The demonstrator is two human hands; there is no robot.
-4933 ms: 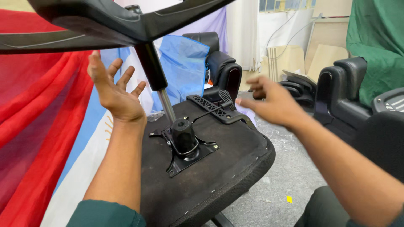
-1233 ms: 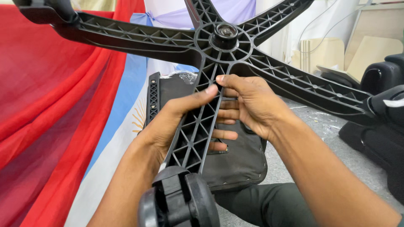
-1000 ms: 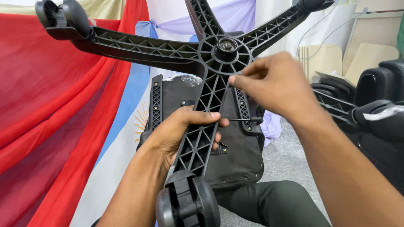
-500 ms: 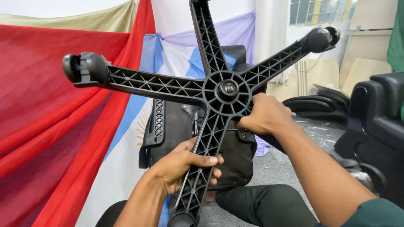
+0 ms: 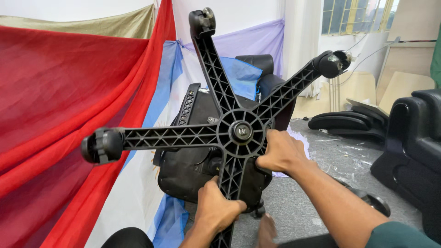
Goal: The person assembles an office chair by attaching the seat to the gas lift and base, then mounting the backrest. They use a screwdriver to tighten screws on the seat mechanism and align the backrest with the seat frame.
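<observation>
The black ribbed plastic five-armed chair base (image 5: 241, 132) is held upright before the black seat underside (image 5: 193, 165): its lower arm is gripped by the left hand (image 5: 217, 210), its lower-right arm by the right hand (image 5: 280, 151).

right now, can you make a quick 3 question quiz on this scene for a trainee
1. True or false: both hands grip the black star base of the chair.
2. Which arm of the base does the left hand hold?
A. the one pointing at the camera wearer
B. the one pointing left
C. the top one
3. Fill in: the caster at the end of the left arm stands in front of a ____ cloth.

Key
1. True: the right hand grips beside the hub, the left hand lower down.
2. A
3. red
</observation>
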